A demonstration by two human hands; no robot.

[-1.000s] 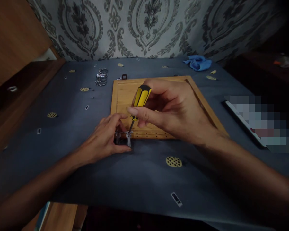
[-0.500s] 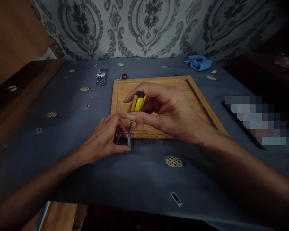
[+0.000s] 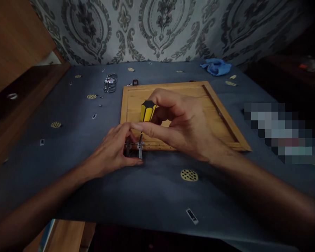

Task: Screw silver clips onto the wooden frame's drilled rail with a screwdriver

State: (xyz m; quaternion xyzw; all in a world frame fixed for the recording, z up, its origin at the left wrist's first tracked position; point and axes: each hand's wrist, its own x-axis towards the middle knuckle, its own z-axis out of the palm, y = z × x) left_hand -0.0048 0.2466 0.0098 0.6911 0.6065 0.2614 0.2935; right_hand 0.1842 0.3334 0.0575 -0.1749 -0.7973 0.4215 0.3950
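Yellow and black, a faceted screwdriver (image 3: 147, 112) stands nearly upright, pinched between the right hand's (image 3: 183, 122) thumb and curled fingers, its thin shaft reaching a silvery bracket (image 3: 140, 151) at the framed wooden panel's (image 3: 129, 105) near left corner. Half-curled, the left hand (image 3: 115, 147) holds that bracket. Patterned dark-blue cloth (image 3: 152, 196) lies beneath; a crumpled blue rag (image 3: 216, 67) sits beyond.

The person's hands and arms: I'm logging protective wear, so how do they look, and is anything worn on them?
The bare left hand and bare right hand have no gloves. The left forearm and right forearm show no sleeves, watch or cables. The light is dim.
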